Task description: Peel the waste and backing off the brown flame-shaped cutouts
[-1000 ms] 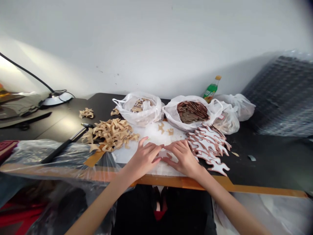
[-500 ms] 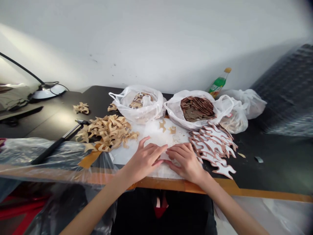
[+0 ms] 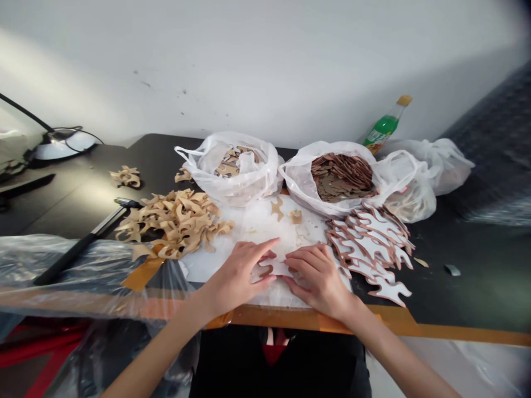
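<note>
Between my hands lies a small white cut-out piece (image 3: 281, 269) with wavy edges, over the white sheet on the table. My left hand (image 3: 243, 271) is at its left end, thumb and lower fingers closing around it while the index finger stretches out above. My right hand (image 3: 317, 276) grips the right end, with curled fingers on top and the thumb at the near edge. Fingers hide much of the piece. To the right is a stack of white-faced, brown-edged cut-outs (image 3: 379, 237). A heap of curled tan peelings (image 3: 178, 221) sits on the left.
Two white plastic bags with cut-outs, one tan (image 3: 236, 188) and one brown (image 3: 302, 193), stand behind. Tan scraps (image 3: 277, 209) lie on the white sheet (image 3: 253, 221). A green bottle (image 3: 381, 130), knotted bags (image 3: 443, 166), a black-handled hammer-like tool (image 3: 78, 251) and a lamp base (image 3: 62, 145) surround the area.
The view has shifted slightly. My left index finger has come down from its raised position, and the left hand has drawn a little away from the right, showing more of the white piece.
</note>
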`<state>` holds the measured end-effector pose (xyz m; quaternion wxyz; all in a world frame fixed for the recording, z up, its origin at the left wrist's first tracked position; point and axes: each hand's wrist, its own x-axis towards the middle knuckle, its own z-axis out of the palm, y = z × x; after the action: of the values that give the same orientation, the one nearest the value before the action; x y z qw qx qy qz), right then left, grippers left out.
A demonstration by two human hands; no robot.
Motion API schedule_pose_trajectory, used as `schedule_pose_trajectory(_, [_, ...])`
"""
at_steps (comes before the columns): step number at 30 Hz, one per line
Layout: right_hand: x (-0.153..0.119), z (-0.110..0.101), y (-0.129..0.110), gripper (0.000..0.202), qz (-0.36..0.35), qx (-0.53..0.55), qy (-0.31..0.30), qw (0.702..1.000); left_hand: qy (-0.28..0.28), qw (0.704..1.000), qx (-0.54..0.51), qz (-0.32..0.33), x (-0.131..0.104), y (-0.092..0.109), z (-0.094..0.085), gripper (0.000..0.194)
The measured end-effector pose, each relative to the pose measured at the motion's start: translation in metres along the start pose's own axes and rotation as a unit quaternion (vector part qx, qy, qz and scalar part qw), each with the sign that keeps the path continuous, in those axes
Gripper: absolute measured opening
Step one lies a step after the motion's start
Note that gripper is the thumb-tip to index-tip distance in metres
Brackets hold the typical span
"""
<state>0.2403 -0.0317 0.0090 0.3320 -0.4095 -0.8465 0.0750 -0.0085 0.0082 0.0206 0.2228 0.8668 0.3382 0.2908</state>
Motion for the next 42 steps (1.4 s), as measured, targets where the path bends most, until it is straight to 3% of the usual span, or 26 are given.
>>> schedule_pose_trajectory(14, [-0.0007, -0.0014, 0.0033, 0.038, 0.011, 0.01, -0.037, 0.999, -0.034, 0.999, -0.006, -0.002, -0.0018, -0.009, 0.0056, 0.068])
schedule_pose_trajectory(42, [0.0046, 0.0023, 0.006, 0.033, 0.021, 0.01, -0.077, 0.997, -0.084, 0.996, -0.001, -0.043, -0.0033, -0.0088, 0.0085, 0.067])
